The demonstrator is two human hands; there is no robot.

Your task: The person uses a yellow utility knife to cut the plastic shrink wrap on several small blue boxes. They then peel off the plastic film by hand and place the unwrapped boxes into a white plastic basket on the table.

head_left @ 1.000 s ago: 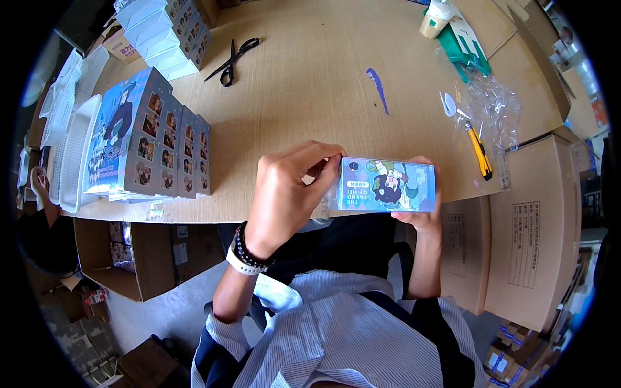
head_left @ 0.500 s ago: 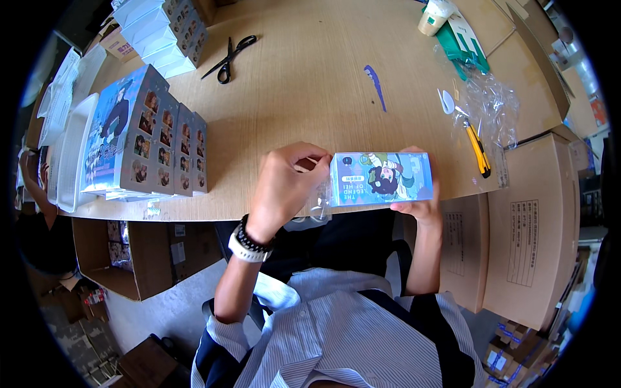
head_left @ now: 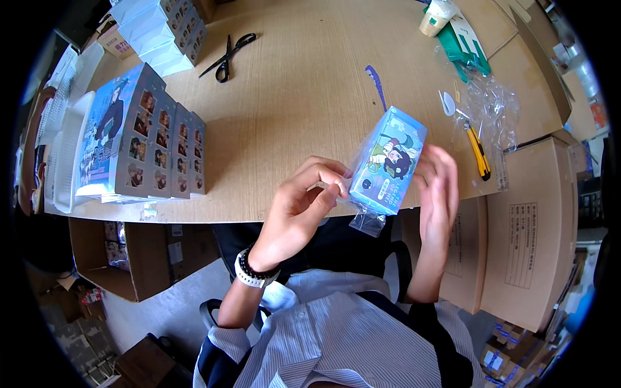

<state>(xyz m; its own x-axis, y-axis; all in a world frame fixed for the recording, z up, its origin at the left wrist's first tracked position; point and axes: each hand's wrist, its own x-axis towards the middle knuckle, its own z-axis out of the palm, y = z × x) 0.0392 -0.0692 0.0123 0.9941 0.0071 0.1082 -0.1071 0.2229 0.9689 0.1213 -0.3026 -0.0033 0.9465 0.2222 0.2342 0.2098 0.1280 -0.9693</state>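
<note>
A small blue picture box (head_left: 388, 158) with cartoon figures is tilted above the table's near edge, in clear plastic film (head_left: 367, 223) whose loose end sticks out past its lower end. My left hand (head_left: 301, 210), with a white watch and dark beads at the wrist, pinches the film at the box's left side. On the other side, my right hand (head_left: 438, 191) is open, its fingers stretched out close to the box's right edge. Whether those fingers touch the box I cannot tell.
Several larger picture boxes (head_left: 123, 132) stand in a row on the left, near white plastic trays (head_left: 69, 152). Black scissors (head_left: 228, 57), a purple strip (head_left: 376, 87), a yellow cutter (head_left: 477, 150) and crumpled clear film (head_left: 495, 103) lie farther off. A cup (head_left: 436, 18) stands at the back right.
The box has turned from lying sideways to a steep slant, its printed-title end now toward me. My right hand has opened from its hold, and my left hand has shifted slightly right.
</note>
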